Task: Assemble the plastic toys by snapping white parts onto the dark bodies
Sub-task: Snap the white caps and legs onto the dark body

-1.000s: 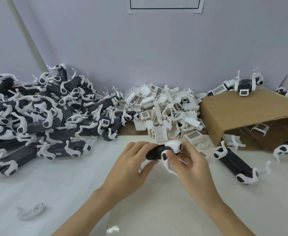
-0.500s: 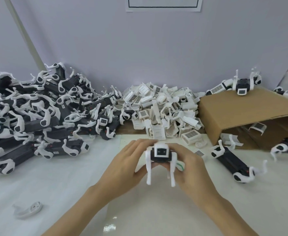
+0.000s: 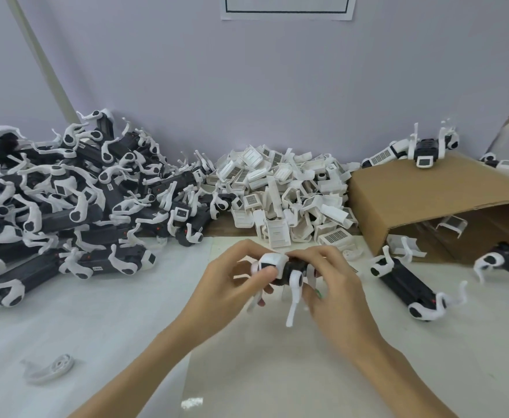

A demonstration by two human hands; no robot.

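Observation:
A dark toy body (image 3: 292, 267) with white legs hangs above the table centre, held between both hands. My left hand (image 3: 232, 282) pinches its white head end (image 3: 272, 260) with thumb and fingers. My right hand (image 3: 331, 279) curls over the rear of the body, hiding most of it. Two white legs dangle below, one reaching down to about mid-table. A heap of loose white parts (image 3: 289, 191) lies behind the hands. A large pile of dark bodies with white legs (image 3: 66, 200) fills the left side.
A tipped cardboard box (image 3: 428, 200) stands at the right with a toy (image 3: 425, 152) on top. Another dark toy (image 3: 406, 285) lies right of my hands. One loose white leg piece (image 3: 51, 366) lies at the front left. A wall rises behind everything.
The toy has been turned: half a second ago its face pointed at me with legs hanging down, now its head end points left and the body lies sideways between my hands.

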